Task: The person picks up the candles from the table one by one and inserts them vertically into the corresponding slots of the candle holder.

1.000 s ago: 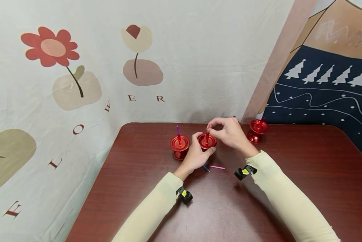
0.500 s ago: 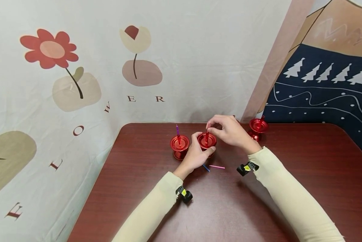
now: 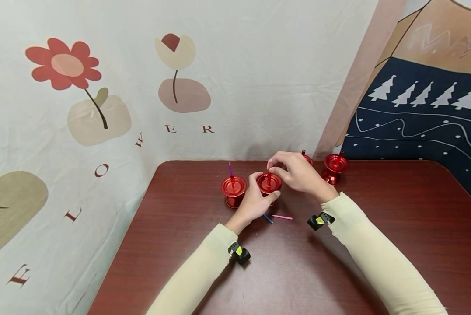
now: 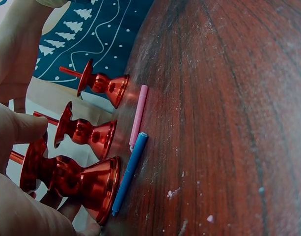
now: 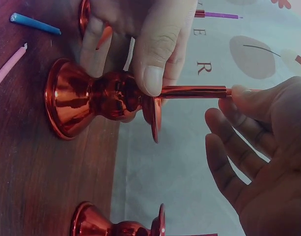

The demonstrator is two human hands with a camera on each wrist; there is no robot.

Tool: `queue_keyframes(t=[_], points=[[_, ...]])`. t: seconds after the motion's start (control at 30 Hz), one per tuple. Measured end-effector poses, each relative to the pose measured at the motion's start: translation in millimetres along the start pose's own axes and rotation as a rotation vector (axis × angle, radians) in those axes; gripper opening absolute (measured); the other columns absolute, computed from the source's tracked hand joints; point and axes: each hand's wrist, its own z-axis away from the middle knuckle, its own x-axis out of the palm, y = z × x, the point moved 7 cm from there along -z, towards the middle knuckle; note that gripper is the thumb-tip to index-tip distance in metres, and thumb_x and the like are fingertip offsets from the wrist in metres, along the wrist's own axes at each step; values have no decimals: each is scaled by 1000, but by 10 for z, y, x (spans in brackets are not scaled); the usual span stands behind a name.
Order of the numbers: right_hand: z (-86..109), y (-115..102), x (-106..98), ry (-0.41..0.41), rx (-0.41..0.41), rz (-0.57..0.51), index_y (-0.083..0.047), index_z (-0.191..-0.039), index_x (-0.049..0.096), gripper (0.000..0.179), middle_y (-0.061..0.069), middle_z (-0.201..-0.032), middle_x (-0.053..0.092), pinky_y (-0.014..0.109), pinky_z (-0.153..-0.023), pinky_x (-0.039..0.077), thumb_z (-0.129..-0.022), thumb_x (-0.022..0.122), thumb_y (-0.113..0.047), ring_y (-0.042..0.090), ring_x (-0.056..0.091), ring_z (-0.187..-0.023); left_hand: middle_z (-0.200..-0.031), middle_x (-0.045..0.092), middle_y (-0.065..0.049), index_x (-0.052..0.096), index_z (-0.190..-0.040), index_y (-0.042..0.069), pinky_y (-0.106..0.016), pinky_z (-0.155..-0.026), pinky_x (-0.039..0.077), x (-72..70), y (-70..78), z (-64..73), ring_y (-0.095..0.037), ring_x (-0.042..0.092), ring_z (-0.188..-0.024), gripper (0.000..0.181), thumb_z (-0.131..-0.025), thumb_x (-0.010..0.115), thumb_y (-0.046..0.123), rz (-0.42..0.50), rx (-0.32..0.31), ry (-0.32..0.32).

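My left hand (image 3: pixel 255 202) grips a shiny red metal candle holder (image 5: pixel 116 96) by its dish and body, and the holder stands on the table. Over its upright tube, my right hand (image 3: pixel 297 171) pinches a thin orange-red candle (image 5: pixel 230 92) between thumb and forefinger. The candle's lower end meets the tube's top; how deep it sits cannot be seen. To the left stands another red holder (image 3: pixel 233 192) bearing a purple candle (image 3: pixel 231 169). A blue candle (image 4: pixel 129 174) and a pink candle (image 4: pixel 139 117) lie on the table close to the gripped holder.
At the back right is a red holder (image 3: pixel 336 165) with an upright tube. Another red holder (image 3: pixel 308 159) is partly hidden behind my right hand. The brown table (image 3: pixel 204 271) meets a printed cloth backdrop (image 3: pixel 259 87) at its far edge.
My right hand shifts slightly over the tube, still pinching the candle, and more of the rear holder shows. The left hand keeps its grip in place.
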Motion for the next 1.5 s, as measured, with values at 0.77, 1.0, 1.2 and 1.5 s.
queue_keyframes(t=[0.77, 1.0, 1.2, 1.5], points=[[663, 609, -367, 360, 422, -27, 0, -110, 77, 18, 16, -105, 74, 14, -77, 48, -94, 82, -7, 30, 70, -91, -147, 58, -31, 31, -160, 4, -54, -123, 39, -38, 0, 13, -41, 56, -143, 79, -99, 80, 18, 69, 6, 7], [671, 762, -372, 321, 545, -41, 6, -142, 64, 52, 28, -138, 62, 59, -109, 54, -96, 81, -13, 45, 65, -124, -155, 53, -30, 30, -163, 5, -55, -124, 38, -20, -29, 35, -40, 52, -147, 83, -100, 80, 22, 74, -18, 34], [598, 855, -237, 243, 576, -11, 7, -152, 56, 66, 31, -148, 58, 61, -116, 46, -97, 81, -19, 48, 56, -136, -155, 55, -27, 34, -161, 1, -56, -123, 37, -18, -70, 108, -40, 52, -147, 82, -98, 81, 24, 76, -49, 59], [546, 988, -94, 175, 655, -11, 8, -160, 46, 76, 34, -158, 50, 67, -118, 42, -100, 79, -27, 52, 49, -144, -163, 47, -30, 32, -164, -7, -56, -126, 34, -60, -106, 281, -41, 44, -153, 86, -99, 80, 23, 66, -88, -22]])
